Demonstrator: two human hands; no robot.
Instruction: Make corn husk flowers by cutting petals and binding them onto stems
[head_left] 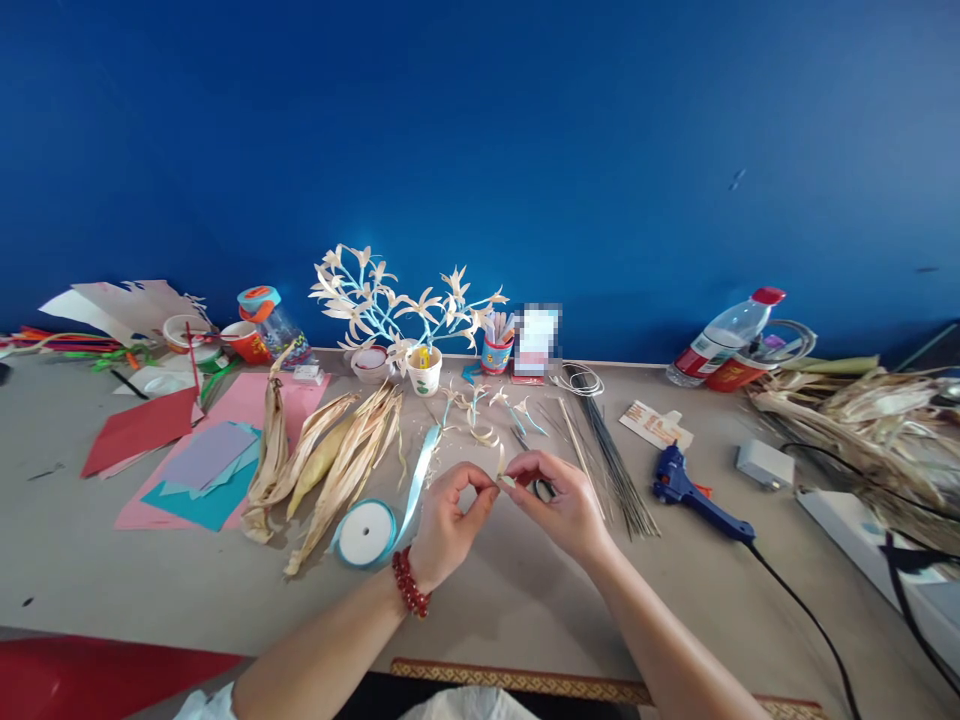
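Observation:
My left hand (459, 508), with a red bead bracelet (410, 583) on its wrist, is closed in a pinch. Its fingertips meet those of my right hand (561, 503), which is pinched too. Between them shows a small pale strip of corn husk (502, 460), mostly covered by the fingers. Just beyond the hands lie small husk flowers (474, 402) on blue stems. A light blue ribbon (421, 470) runs from its spool (365, 532) beside my left hand. Behind my right fingers a dark loop, perhaps a scissors handle (541, 489), is partly hidden.
Corn husks (349, 440) and coloured paper (142, 430) lie to the left. A cup (424, 375) holds husk flower branches at the back. Thin wires (611, 460), a blue glue gun (694, 497) with its cord, a tilted bottle (724, 335) and a power strip (862, 540) are on the right.

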